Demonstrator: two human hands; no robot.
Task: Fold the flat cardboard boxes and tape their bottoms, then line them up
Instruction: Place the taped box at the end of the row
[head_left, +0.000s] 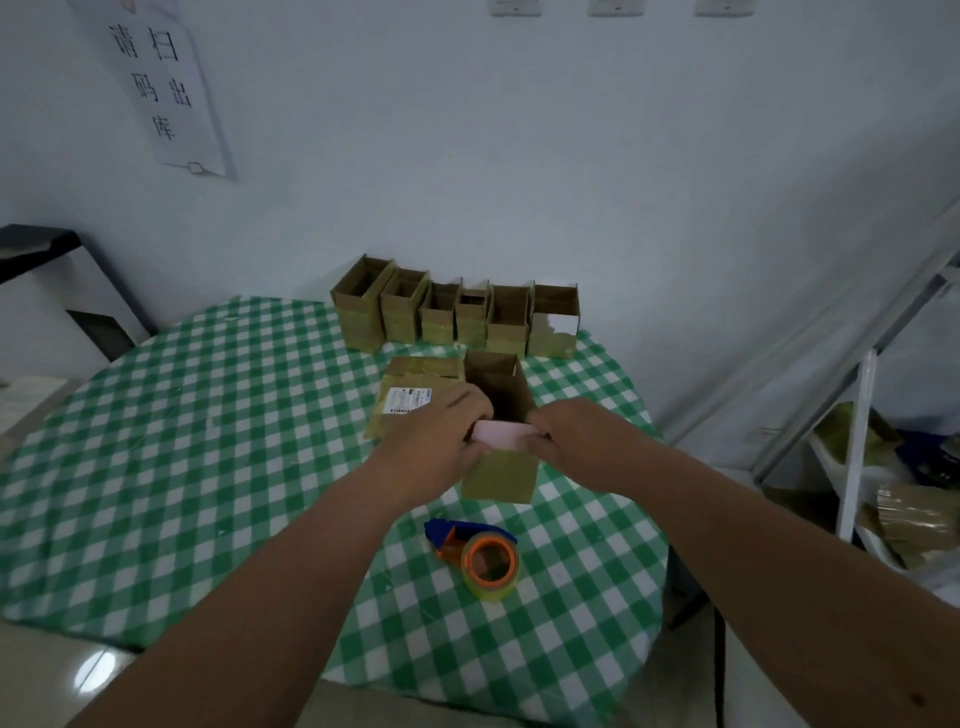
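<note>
On the surface (208, 441) in front of you stands an open box (501, 441); your left hand (441, 436) grips its near-left rim and your right hand (576, 436) its near-right rim; just left of it, touching, lies a flat box (410, 395); behind both, a row of six upright boxes (457, 317) runs left to right along the far edge, against the wall (519, 156); nearer you than the open box lies the tape dispenser (475, 556); a shelf rack (857, 467) stands off the surface to your right; a paper notice (166, 88) hangs on the wall, up to the left.
</note>
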